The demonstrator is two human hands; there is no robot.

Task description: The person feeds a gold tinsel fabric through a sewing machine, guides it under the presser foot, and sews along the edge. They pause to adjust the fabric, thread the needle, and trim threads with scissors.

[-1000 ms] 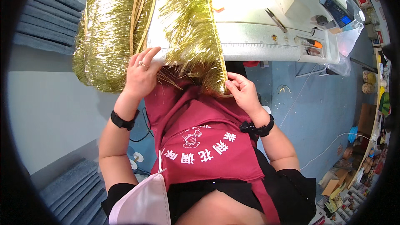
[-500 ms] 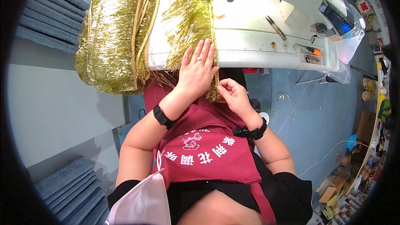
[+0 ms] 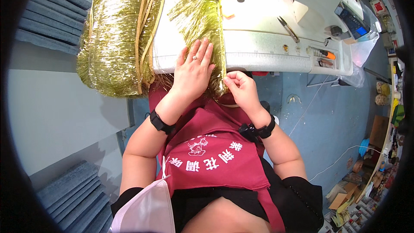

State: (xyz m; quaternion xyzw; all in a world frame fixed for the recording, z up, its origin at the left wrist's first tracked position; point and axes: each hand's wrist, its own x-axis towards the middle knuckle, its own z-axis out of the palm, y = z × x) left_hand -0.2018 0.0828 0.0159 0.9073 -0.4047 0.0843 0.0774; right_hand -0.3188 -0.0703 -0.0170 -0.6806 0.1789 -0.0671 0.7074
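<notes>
A gold tinsel fringe (image 3: 194, 15) lies across the front of a white sewing machine (image 3: 308, 6), its narrow band (image 3: 222, 45) running up under the machine head. On the loose strands my left hand (image 3: 192, 70) rests flat, fingers stretched out and pointing away from me. Just past the table's front edge, my right hand (image 3: 243, 89) pinches the band between thumb and forefinger. Below that grip, some fringe hangs toward my lap. The needle and presser foot are too bright and small to make out clearly.
A big bundle of gold fringe (image 3: 114, 39) tied with tan bands stands at the left. Tweezers (image 3: 288, 29) lie on the machine bed, and an orange-handled tool (image 3: 326, 54) sits in its tray. Stacked grey-blue pieces (image 3: 54, 15) are at far left. A dark red apron (image 3: 215, 155) covers my lap.
My left hand has slid to the left, off the band and onto the strands. My right hand has moved slightly up toward the table edge, still pinching the band.
</notes>
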